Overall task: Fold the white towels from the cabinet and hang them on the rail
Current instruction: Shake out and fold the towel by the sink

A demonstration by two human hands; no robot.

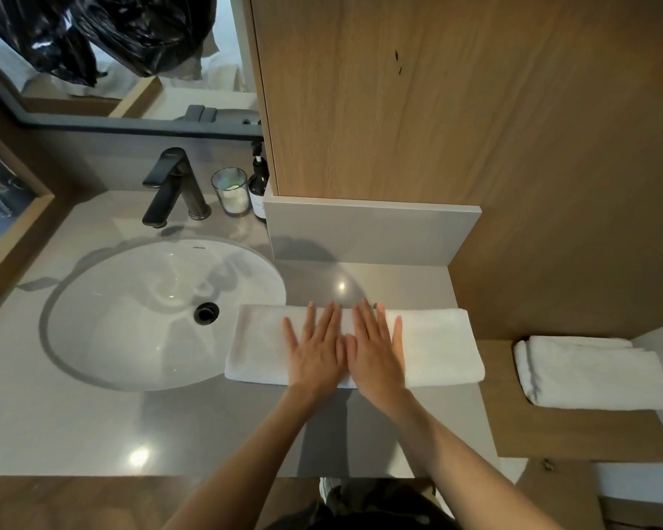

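One white terry towel [437, 346] lay folded beneath left hand [316, 355] and right hand [377, 353] — fingers [332, 319] straight, gripping nothing; not yet hung.

Even overhead light, fairly bright; glare spots on counter [73, 434]; soft shadows across sink [112, 319]; edges bowed by wide lens.

A grey counter [92, 426] holds a white oval sink [131, 319] with a black tap [173, 185] behind it, and a glass [231, 191] and a dark bottle [258, 189] stand just beside the tap. Above them runs a mirror [138, 97], and to its right a wood cabinet [399, 101] rises over a grey upstand [368, 235]. A lower wood shelf [575, 434] adjoins the counter's right end, and light glints on the counter.
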